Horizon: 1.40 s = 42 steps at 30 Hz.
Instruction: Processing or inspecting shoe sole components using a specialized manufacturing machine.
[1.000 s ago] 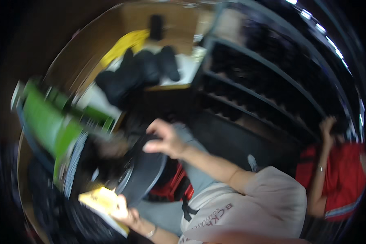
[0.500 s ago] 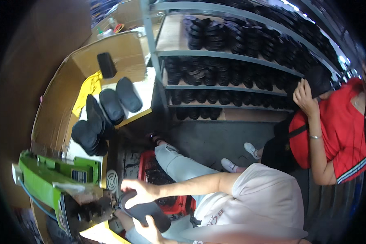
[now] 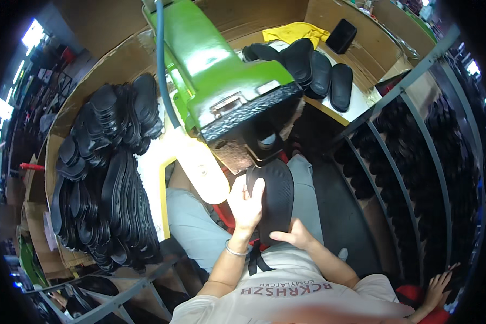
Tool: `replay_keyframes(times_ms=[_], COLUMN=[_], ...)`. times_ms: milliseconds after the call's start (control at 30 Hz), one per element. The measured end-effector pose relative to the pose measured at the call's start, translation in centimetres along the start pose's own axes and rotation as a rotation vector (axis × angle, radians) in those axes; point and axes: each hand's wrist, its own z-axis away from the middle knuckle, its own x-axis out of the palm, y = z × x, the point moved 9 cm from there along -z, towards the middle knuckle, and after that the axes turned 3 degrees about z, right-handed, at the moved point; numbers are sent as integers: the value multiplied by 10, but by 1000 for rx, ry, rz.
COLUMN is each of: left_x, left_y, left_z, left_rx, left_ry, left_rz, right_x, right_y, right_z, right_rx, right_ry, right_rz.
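You hold the black sole [image 3: 279, 197] at the centre of the frame, its upper end close below the head of the green machine [image 3: 237, 81]. Your left hand [image 3: 245, 208] grips its left edge, thumb on the face; your right hand [image 3: 298, 236], apart from the left, pinches the lower end, its underside fingers mostly hidden. For good control, steer with the right, steady with the left, keep the sole flat, and keep your left fingertips well below the head.

Bare left hand [image 3: 246, 209] farther out, thumb [image 3: 258, 190] pointing far — bare right hand [image 3: 300, 236] nearer, thumb stretched left, both forearms [image 3: 224, 271] angled inward.
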Motion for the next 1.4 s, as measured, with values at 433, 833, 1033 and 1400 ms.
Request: replay_keyframes(times_ms=[433, 833, 1033, 1400], left_x=[14, -13, 3, -29], left_y=[6, 20, 12, -11], left_z=[-9, -13, -21, -12], left_rx=[-33, 257, 121, 242], left_ry=[-52, 117, -11, 53], left_rz=[151, -154, -255, -115], right_x=[-89, -44, -51, -76], right_y=[-3, 18, 20, -30], right_z=[29, 32, 27, 51], right_rx=[-203, -82, -95, -137], right_ry=[456, 158, 213, 393], right_rz=[-482, -518, -466, -427])
